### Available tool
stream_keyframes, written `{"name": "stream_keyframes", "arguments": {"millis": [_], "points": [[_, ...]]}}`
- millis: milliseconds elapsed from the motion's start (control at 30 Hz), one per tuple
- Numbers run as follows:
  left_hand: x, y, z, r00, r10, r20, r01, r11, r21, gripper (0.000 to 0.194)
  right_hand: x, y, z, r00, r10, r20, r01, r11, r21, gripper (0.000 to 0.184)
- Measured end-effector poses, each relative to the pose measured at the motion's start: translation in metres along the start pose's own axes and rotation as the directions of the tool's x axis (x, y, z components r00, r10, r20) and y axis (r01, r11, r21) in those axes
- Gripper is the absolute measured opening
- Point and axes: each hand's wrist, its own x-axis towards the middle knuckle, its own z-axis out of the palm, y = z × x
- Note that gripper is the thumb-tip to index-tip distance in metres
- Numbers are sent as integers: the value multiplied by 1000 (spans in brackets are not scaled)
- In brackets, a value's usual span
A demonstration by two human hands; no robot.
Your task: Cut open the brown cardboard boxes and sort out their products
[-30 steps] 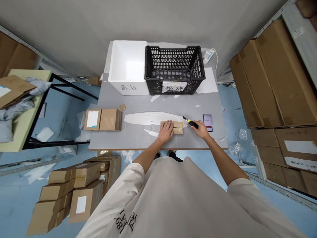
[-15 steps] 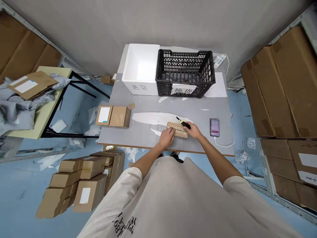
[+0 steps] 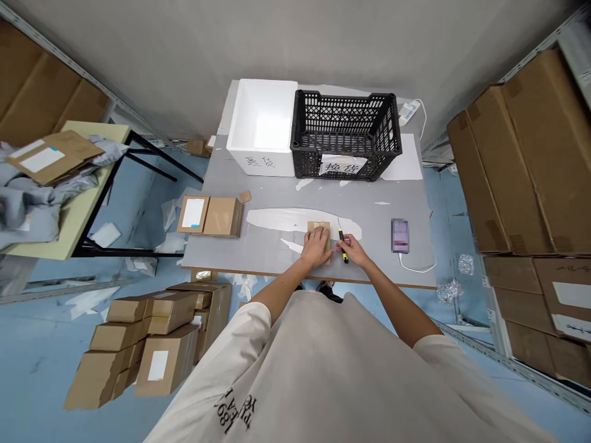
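A small brown cardboard box lies lengthwise near the table's front edge, its far end pointing away from me. My left hand is over the box with its fingers closed on it, hiding much of its top. Just to the right, my right hand grips a yellow and black utility knife. The knife's thin blade points away from me, beside the box and apart from it.
At the back of the grey table stand a white foam box and a black plastic crate. Two cardboard boxes sit at left, and a phone with a cable at right. Stacked cartons occupy the floor at left.
The small box has turned from lying crosswise to lengthwise under my left hand. My right hand has drawn off the box, and the knife now points forward instead of forward-left.
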Motion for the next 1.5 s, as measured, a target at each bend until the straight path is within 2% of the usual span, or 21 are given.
{"name": "stream_keyframes", "arguments": {"millis": [100, 233, 333, 400, 467, 533, 633, 767, 867, 1067, 1167, 1300, 1500], "points": [[4, 6, 0, 999, -22, 44, 21, 999, 24, 83, 4, -5, -15, 996, -23, -82, 16, 996, -89, 42], [5, -2, -6, 975, 159, 155, -167, 985, 43, 99, 6, -12, -38, 992, -61, -114, 35, 975, -218, 36], [3, -14, -15, 938, 275, 214, -292, 955, 53, 103, 4, -15, -52, 996, -49, -76, 28, 965, -262, 34], [0, -21, -19, 930, 302, 212, -320, 946, 57, 98, 3, -16, -59, 1000, -14, -9, 12, 971, -239, 35], [-4, -24, -21, 949, 263, 172, -279, 958, 71, 87, 0, -17, -66, 998, 6, 60, 7, 976, -216, 37], [-8, -24, -19, 978, 163, 128, -175, 980, 92, 72, -2, -21, -71, 995, 9, 104, 15, 973, -230, 39], [-9, -23, -15, 990, 67, 127, -82, 989, 119, 60, -4, -31, -78, 986, -24, 166, 77, 945, -318, 36], [-3, -25, -14, 981, 45, 188, -72, 987, 141, 64, -3, -44, -85, 969, -96, 228, 200, 844, -497, 34], [2, -28, -17, 974, 37, 226, -67, 990, 126, 58, 1, -47, -87, 963, -141, 231, 255, 756, -603, 31], [4, -33, -20, 971, 48, 235, -71, 994, 88, 57, 11, -45, -84, 947, -180, 268, 320, 619, -717, 31], [2, -34, -20, 970, 51, 237, -79, 991, 111, 58, 16, -44, -82, 935, -180, 306, 352, 578, -736, 32], [0, -34, -21, 970, 75, 230, -108, 985, 131, 59, 22, -43, -75, 936, -151, 318, 343, 594, -728, 29], [0, -34, -21, 974, 68, 216, -92, 990, 105, 58, 20, -38, -69, 946, -71, 317, 269, 717, -643, 28]]}}
